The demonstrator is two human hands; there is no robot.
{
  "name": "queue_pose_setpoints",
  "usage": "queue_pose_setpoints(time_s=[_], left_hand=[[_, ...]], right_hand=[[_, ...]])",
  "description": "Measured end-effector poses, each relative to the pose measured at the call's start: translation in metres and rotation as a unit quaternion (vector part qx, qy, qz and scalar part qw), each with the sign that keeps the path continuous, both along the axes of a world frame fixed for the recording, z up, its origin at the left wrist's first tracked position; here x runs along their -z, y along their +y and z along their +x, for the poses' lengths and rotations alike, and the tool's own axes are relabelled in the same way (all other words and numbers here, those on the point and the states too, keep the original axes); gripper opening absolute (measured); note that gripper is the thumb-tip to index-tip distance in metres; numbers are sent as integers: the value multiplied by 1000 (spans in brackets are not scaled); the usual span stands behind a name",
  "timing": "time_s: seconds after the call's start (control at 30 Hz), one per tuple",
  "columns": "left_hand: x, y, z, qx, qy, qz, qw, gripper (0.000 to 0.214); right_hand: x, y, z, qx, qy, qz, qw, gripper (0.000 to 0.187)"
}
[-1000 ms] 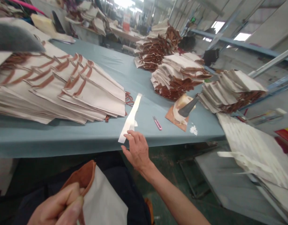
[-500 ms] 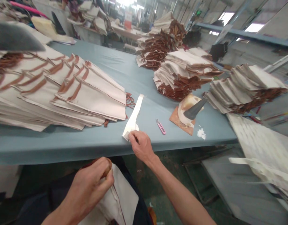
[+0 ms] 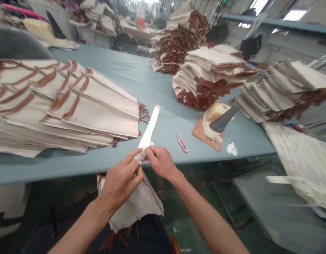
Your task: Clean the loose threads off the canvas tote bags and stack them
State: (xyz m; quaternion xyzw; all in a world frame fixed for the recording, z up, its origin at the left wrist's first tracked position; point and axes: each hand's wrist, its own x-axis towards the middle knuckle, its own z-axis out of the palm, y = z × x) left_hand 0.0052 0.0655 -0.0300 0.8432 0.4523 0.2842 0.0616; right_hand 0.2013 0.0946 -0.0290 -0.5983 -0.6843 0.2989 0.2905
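A long white strip [image 3: 150,127] lies on the blue table [image 3: 72,160], its near end at the table's front edge. My left hand [image 3: 122,179] and my right hand [image 3: 159,161] meet at that near end, and both pinch it between thumb and fingers. Under my left hand a cream canvas bag with brown trim [image 3: 136,203] hangs over my lap, held against the palm.
A fanned stack of cream bags with brown handles [image 3: 62,102] fills the table's left. More stacks [image 3: 210,77] stand at the back right. Pink snips [image 3: 182,142], a grey cone on a brown pad [image 3: 215,125] and white scraps [image 3: 231,148] lie to the right of my hands.
My left hand rose from my lap with the canvas bag to the table edge and joined my right hand on the strip's near end. The camera tilted slightly.
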Motion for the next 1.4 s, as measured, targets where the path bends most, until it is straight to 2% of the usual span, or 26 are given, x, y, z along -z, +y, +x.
queue_pose_setpoints(time_s=[0.2, 0.47, 0.63, 0.8, 1.03, 1.2, 1.27, 1.4], left_hand=[[8, -3, 1, 1, 13, 16, 1000, 32], [18, -11, -16, 13, 39, 2, 999, 30], [17, -5, -13, 13, 49, -15, 999, 29], [10, 11, -1, 54, 76, -64, 994, 25], [13, 15, -1, 81, 97, -106, 986, 24], [15, 16, -4, 111, 100, -120, 981, 23], [14, 17, -5, 118, 107, -120, 980, 21], [16, 18, -4, 114, 133, -116, 978, 26]], right_hand=[[-1, 3, -2, 17, 21, -6, 1000, 44], [8, 12, -4, 86, 97, -26, 991, 32], [10, 23, 3, 119, 167, -46, 978, 30], [11, 29, 5, 139, 241, -74, 958, 22], [9, 44, 11, 186, 311, -105, 926, 33], [-9, 73, 24, 211, 292, -85, 929, 26], [-23, 95, 30, 215, 268, -82, 936, 23], [-60, 153, 39, 224, 231, -78, 944, 29]])
